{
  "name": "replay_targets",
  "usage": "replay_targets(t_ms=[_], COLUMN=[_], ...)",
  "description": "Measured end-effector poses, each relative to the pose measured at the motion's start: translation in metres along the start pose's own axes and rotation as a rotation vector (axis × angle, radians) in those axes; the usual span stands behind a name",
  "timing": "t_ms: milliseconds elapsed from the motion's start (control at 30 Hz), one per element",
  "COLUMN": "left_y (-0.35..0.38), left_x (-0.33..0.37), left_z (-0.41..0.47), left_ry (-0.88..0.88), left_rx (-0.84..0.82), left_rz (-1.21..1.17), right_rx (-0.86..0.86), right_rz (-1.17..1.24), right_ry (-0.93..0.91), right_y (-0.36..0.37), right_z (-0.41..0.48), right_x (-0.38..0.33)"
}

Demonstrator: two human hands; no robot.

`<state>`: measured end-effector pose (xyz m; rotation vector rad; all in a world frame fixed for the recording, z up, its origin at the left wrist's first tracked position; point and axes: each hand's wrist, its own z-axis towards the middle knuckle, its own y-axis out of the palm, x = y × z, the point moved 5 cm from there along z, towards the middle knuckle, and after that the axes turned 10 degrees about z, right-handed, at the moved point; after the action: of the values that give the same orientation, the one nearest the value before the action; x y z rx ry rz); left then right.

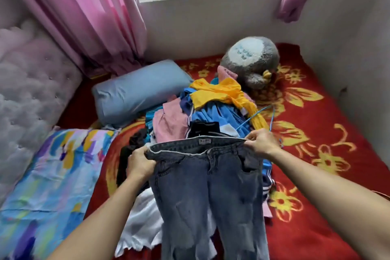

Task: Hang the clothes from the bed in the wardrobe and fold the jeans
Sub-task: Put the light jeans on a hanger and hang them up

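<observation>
From my remote seat: left hand [140, 163] and right hand [260, 141] each grip an end of the grey jeans' [207, 186] waistband, legs trailing near over the clothes pile [190, 112] mid-bed, so folding is barely begun, I judge, and nothing looks hung.

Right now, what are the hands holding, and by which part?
Both hands hold the jeans by the waistband: the left hand grips its left end, the right hand pinches its right end.
</observation>
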<state>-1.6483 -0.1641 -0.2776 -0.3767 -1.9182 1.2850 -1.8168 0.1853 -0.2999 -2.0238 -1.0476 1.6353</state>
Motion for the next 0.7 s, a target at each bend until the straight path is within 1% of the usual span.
replay_targets(t_ms=[100, 267, 300, 333, 400, 500, 600, 700], left_y=[0.030, 0.060, 0.067, 0.077, 0.101, 0.139, 0.174, 0.207], left_x=[-0.003, 0.002, 0.002, 0.002, 0.003, 0.007, 0.017, 0.036], left_z=[0.020, 0.066, 0.073, 0.080, 0.089, 0.097, 0.107, 0.115], left_ry=[-0.073, -0.074, -0.075, -0.070, -0.045, 0.044, 0.141, 0.247], left_rx=[-0.006, 0.056, 0.047, 0.015, -0.100, -0.247, -0.321, -0.312], left_rz=[0.051, 0.038, 0.031, 0.035, 0.077, 0.196, 0.286, 0.300], right_rx=[0.019, 0.070, 0.071, 0.063, 0.033, 0.023, 0.113, 0.259], right_rz=[-0.015, 0.033, 0.048, 0.055, 0.059, 0.089, 0.231, 0.400], right_ry=[0.036, 0.104, 0.121, 0.141, 0.184, 0.299, 0.453, 0.577], right_y=[0.032, 0.063, 0.067, 0.072, 0.080, 0.086, 0.085, 0.087], right_z=[0.033, 0.079, 0.084, 0.087, 0.091, 0.095, 0.110, 0.137], right_x=[0.020, 0.028, 0.029, 0.033, 0.044, 0.071, 0.105, 0.145])
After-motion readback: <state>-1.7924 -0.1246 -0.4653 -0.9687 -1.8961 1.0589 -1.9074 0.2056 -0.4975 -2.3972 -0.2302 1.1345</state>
